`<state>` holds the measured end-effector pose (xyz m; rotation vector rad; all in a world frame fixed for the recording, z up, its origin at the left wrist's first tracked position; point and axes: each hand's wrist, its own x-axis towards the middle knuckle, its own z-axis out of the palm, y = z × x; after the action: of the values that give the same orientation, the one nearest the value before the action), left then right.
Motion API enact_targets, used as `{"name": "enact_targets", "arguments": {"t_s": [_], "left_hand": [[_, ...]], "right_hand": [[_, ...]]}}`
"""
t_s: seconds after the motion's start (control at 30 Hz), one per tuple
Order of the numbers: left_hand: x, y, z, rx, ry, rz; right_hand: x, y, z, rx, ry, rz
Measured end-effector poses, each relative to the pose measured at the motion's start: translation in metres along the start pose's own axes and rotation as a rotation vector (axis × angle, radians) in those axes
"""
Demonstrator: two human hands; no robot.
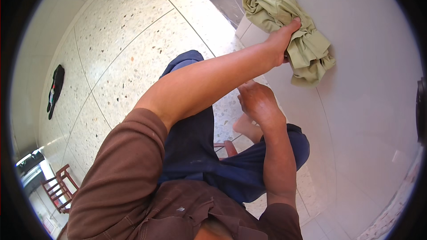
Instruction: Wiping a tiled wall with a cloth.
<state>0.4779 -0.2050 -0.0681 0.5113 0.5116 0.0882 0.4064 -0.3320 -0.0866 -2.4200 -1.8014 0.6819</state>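
My left arm stretches across my body to the right. The left hand (283, 40) grips a bunched light olive-green cloth (278, 10), thumb on top, the other fingers mostly hidden in or behind it. The cloth has folds and stitched seams, perhaps a garment, and lies against or just in front of a pale tiled surface (360, 83). Below my left forearm is my right hand (259, 99), fingers curled and partly covered by the forearm. It is apart from the cloth, and whether it holds anything is not visible.
My knees in dark blue trousers (190, 146) are spread, a bare foot (247, 128) between them near a reddish stool part (230, 148). Speckled terrazzo flooring (126, 50) spans the left. A black item (58, 81) lies there; a wooden chair (61, 190) stands lower left. Dark glossy stone (222, 3) shows above.
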Motion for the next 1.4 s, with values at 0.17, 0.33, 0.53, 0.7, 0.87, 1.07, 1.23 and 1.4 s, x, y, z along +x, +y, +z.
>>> {"name": "enact_targets", "arguments": {"t_s": [0.17, 0.33, 0.53, 0.7, 0.87, 1.07, 1.23, 1.4], "left_hand": [[-0.004, 0.000, 0.006, 0.064, 0.048, 0.085], [-0.001, 0.002, 0.004, 0.185, -0.033, 0.407], [-0.002, 0.003, 0.006, 0.217, -0.030, 0.426], [-0.006, 0.004, 0.006, 0.169, 0.039, 0.178], [-0.006, 0.004, 0.004, 0.124, -0.005, 0.090], [-0.006, 0.003, 0.005, 0.130, 0.006, 0.079], [-0.010, 0.004, 0.006, 0.131, 0.022, 0.055], [-0.010, 0.003, 0.009, 0.074, 0.003, -0.019]], "right_hand": [[0.000, 0.002, 0.000, -0.014, 0.006, 0.004], [0.002, -0.001, -0.004, -0.023, 0.011, -0.022], [-0.001, -0.003, -0.010, -0.043, -0.024, -0.030], [-0.001, -0.001, -0.005, -0.051, -0.030, -0.030], [-0.002, -0.002, -0.001, -0.033, 0.002, -0.008], [-0.003, -0.002, -0.001, -0.064, -0.008, -0.055], [-0.004, -0.004, 0.002, -0.064, -0.001, -0.065], [-0.005, -0.010, 0.003, -0.066, -0.035, -0.058]]}}
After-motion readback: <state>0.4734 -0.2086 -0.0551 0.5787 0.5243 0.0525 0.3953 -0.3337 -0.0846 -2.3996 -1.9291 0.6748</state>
